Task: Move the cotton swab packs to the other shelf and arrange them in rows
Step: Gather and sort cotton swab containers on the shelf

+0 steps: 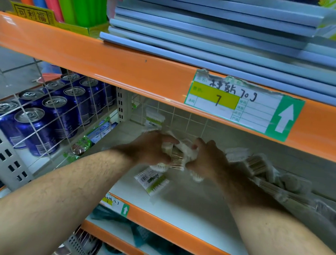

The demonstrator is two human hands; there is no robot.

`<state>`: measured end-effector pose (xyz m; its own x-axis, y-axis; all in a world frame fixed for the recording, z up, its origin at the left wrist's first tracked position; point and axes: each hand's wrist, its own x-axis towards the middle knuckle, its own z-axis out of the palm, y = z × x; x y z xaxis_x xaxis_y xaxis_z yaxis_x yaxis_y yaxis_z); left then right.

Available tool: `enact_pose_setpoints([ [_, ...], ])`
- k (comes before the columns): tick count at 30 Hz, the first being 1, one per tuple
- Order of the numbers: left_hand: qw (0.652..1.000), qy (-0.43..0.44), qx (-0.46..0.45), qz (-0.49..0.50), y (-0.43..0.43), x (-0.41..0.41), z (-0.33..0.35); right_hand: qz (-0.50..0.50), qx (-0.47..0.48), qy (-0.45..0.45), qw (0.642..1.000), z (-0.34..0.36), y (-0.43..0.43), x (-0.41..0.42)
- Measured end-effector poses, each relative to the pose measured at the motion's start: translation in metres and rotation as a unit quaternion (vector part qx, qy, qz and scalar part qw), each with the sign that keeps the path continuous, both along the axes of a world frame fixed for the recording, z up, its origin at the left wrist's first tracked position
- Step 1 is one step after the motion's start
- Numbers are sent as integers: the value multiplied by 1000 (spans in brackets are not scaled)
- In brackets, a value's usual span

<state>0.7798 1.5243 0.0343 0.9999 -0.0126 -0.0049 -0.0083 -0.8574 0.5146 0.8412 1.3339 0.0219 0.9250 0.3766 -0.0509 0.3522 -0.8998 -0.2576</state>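
A bundle of cotton swab packs is gripped from both sides, left hand and right hand curled round it, low over the white shelf. Packs judged light, film-wrapped and slippery, best taken across the stiff sticks. The handwritten price label reads "7"; the lighter box is marked "可利福".

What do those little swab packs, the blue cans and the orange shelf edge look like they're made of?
Swab packs: thin clear plastic film, glossy and crinkled; sticks inside look wooden, tan with white tips, likely cotton.
Blue cans: metal, probably aluminium, given silvery pull-tab tops.
Orange shelf edge: smooth glossy strip with highlights; painted metal or plastic, cannot tell.
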Motion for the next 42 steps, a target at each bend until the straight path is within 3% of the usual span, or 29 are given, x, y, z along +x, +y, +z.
enact_pose_setpoints([
  [6,1000,14,-12,-12,-1,-5,2,15,-11,-4,1000,6,-6,-4],
  [11,999,30,-11,-14,0,-6,1,30,-53,58,996,7,-8,-10],
  [15,998,49,-31,-16,3,-5,2,0,-17,96,995,12,-8,-12],
  [17,998,52,-35,-22,4,-5,2,-7,6,72,997,15,-9,-15],
  [20,998,46,-29,-23,6,-5,2,35,-52,20,998,12,-10,-16],
  [26,998,46,15,-34,2,-5,7,69,-70,47,994,6,-4,-11],
  [32,990,120,70,-31,-1,0,14,63,-72,26,995,3,-4,-7],
  [36,988,117,90,-50,-2,1,21,56,-89,46,993,4,-3,-5],
  [42,989,138,31,-39,3,-4,21,50,-84,60,993,6,-5,-4],
])
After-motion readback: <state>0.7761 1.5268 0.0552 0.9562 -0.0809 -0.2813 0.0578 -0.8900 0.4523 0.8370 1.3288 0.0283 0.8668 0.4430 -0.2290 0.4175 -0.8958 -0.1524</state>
